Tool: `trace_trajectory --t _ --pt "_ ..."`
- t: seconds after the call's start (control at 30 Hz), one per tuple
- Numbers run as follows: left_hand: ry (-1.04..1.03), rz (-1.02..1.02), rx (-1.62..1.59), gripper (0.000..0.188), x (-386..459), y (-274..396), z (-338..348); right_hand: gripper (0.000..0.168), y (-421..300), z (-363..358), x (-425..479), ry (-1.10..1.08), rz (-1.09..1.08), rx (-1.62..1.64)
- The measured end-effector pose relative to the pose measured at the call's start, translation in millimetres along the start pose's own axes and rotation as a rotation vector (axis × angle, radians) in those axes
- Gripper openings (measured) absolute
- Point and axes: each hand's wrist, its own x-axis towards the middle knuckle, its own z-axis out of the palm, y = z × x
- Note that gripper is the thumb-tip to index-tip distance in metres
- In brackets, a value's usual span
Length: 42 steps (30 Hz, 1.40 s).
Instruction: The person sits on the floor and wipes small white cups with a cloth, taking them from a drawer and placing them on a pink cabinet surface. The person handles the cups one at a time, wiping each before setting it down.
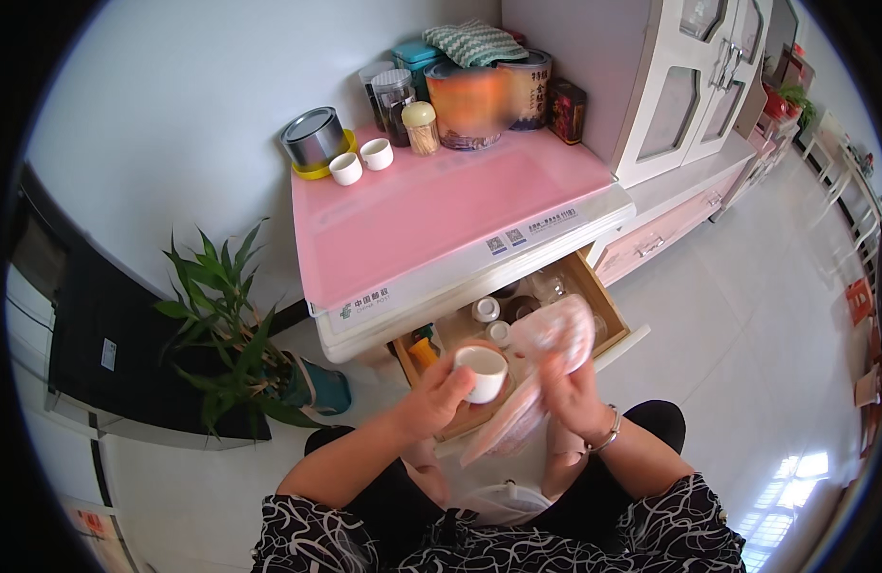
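My left hand (444, 394) grips a small white cup (481, 376) by its side, its mouth tilted up toward me. In my right hand (573, 397) is a pink and white patterned cloth (555, 333), bunched at the top, with its lower part hanging over my lap. Both hands are in front of an open wooden drawer (605, 304). Inside it lie white cups (486, 309), clear glassware (547, 285) and a yellow-handled item (424, 352). Two more white cups, a nearer one (345, 169) and a farther one (377, 154), stand on the pink mat (441, 215) above.
Toothpicks fill a jar (421, 129) at the mat's back. Around it are a metal tin (313, 136) in a yellow lid, dark jars (394, 107), large cans (530, 89) and a folded towel (475, 43). A potted plant (315, 387) is at left, a white cabinet (681, 93) at right.
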Motion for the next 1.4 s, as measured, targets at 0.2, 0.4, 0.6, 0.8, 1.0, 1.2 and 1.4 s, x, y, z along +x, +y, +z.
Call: trace_trajectory --t 0.2,0.4,0.6,0.8,1.0,1.2,1.4 --pt "0.278 0.523 0.488 0.058 7.8 -10.8 6.9 0.048 5.2 17.3 -10.2 -0.321 -0.109 -0.297" --pt "0.278 0.551 0.429 0.064 0.8 -39.7 25.0 0.045 2.5 33.2 -6.0 -0.056 -0.281 -0.233" --pt "0.342 0.79 0.972 0.066 12.4 -23.2 15.3 0.047 -3.2 41.1 -1.2 0.053 0.253 0.34" --pt "0.108 0.812 1.122 0.062 8.9 -8.7 16.5 0.044 1.1 27.3 3.2 -0.11 0.465 0.491" --pt "0.078 0.746 1.161 0.057 3.6 3.5 13.8 0.037 -12.9 7.7 4.4 -0.198 0.343 0.043" --pt "0.204 0.308 0.938 0.056 -3.3 4.1 5.4 0.036 -23.7 4.2 4.6 -0.042 -0.404 -0.735" --pt "0.104 0.103 0.595 0.05 -7.9 -11.9 7.5 0.045 -6.0 6.7 8.9 -0.323 -0.453 -0.413"
